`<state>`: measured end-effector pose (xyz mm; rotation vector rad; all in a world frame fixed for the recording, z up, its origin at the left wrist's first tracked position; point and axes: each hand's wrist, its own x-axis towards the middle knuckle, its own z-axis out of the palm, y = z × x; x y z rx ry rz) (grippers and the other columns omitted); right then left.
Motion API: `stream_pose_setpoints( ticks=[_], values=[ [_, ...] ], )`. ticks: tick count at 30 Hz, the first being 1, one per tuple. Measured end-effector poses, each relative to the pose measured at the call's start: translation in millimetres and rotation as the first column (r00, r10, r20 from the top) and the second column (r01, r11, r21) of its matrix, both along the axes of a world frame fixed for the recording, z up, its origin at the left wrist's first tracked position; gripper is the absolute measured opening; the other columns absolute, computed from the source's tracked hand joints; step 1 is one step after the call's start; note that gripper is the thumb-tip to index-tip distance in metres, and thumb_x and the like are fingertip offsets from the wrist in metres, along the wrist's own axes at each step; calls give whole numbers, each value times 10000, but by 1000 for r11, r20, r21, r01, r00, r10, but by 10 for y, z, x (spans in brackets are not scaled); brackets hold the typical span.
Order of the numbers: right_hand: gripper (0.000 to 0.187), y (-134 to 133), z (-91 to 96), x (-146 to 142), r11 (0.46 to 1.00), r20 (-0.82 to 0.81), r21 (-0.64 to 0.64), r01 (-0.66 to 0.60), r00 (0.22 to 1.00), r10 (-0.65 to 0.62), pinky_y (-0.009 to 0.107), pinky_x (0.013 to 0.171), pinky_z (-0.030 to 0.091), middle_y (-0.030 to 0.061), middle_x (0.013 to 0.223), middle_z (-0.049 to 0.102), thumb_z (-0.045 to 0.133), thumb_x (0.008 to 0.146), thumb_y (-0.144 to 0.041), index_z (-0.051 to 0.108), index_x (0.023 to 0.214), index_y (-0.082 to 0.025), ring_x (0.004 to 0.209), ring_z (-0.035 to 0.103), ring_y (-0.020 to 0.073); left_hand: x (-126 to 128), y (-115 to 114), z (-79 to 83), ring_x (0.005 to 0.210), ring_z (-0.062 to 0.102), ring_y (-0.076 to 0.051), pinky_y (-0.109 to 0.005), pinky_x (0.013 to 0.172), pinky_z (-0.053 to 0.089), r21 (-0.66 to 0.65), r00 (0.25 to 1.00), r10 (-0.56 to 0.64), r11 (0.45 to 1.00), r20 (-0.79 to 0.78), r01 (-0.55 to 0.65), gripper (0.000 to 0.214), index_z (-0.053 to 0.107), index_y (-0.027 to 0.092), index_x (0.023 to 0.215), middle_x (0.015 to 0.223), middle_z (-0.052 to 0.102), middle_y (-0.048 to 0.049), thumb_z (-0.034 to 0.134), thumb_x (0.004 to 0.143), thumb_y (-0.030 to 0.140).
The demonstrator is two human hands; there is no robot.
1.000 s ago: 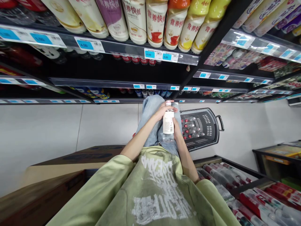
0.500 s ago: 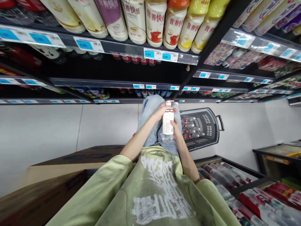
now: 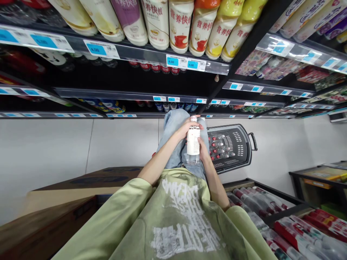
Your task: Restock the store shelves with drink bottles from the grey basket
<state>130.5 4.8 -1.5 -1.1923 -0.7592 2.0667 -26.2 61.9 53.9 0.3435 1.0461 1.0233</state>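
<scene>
Bottle (image 3: 193,142): upright above the knees, just beside the basket (image 3: 238,146).
Left hand (image 3: 187,127): fingers wrapped around its cap.
Right hand (image 3: 204,151): fingers gripping its lower body.
Care: a firm lower grip seems best.

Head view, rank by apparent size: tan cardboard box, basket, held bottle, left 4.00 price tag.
1. tan cardboard box (nearer the camera, which inflates it)
2. basket
3. bottle and price tag: look alike, not ranked.
</scene>
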Motion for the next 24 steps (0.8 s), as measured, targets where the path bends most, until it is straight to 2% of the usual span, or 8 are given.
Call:
stream_pose_setpoints(
  ticks=[6,13,16,18,21,24],
  values=[
    [590,-32,-67,75,996,72,60,68,995,-72,426,965,690,43,1173,811,912,716,-502,655,1201,-286,1167,780,304,16,3,10,991,828,-288,-335,823,583,-3,1000,16,1000,26,-16,769,452,83,1671,833,818,-85,617,919,99],
    [599,-18,-8,56,995,110,33,89,990,-92,492,954,703,50,1078,805,961,622,-475,660,1112,-308,1143,773,337,30,8,7,945,832,-312,-365,790,586,-28,1000,24,999,17,-24,777,449,108,1679,816,816,-87,635,925,99],
    [538,-11,16,50,995,127,23,93,987,-95,481,952,705,44,1058,806,923,663,-454,639,1096,-307,1183,770,330,21,3,8,955,833,-315,-362,792,588,-7,1000,19,1000,13,-19,781,445,96,1681,822,816,-94,641,925,107],
    [467,-9,38,43,996,100,9,90,991,-91,428,946,695,28,1027,817,866,715,-437,621,1087,-297,1183,779,309,13,0,5,949,832,-317,-366,793,592,3,1000,13,1000,14,-13,782,456,89,1675,816,814,-98,632,913,99],
    [376,-6,93,21,997,27,-22,76,997,-76,338,884,659,5,942,826,736,794,-408,606,1119,-268,1110,806,274,6,-6,-10,921,831,-317,-369,780,595,7,1000,9,1000,14,-9,780,470,91,1666,792,799,-86,640,906,112],
    [355,5,171,-10,996,-33,-68,54,998,-56,302,800,627,-8,840,805,601,849,-357,602,1184,-237,1016,822,253,10,-12,-40,902,833,-316,-355,751,588,22,999,20,1000,31,-20,813,458,85,1671,768,782,-70,682,891,131]
  ],
)
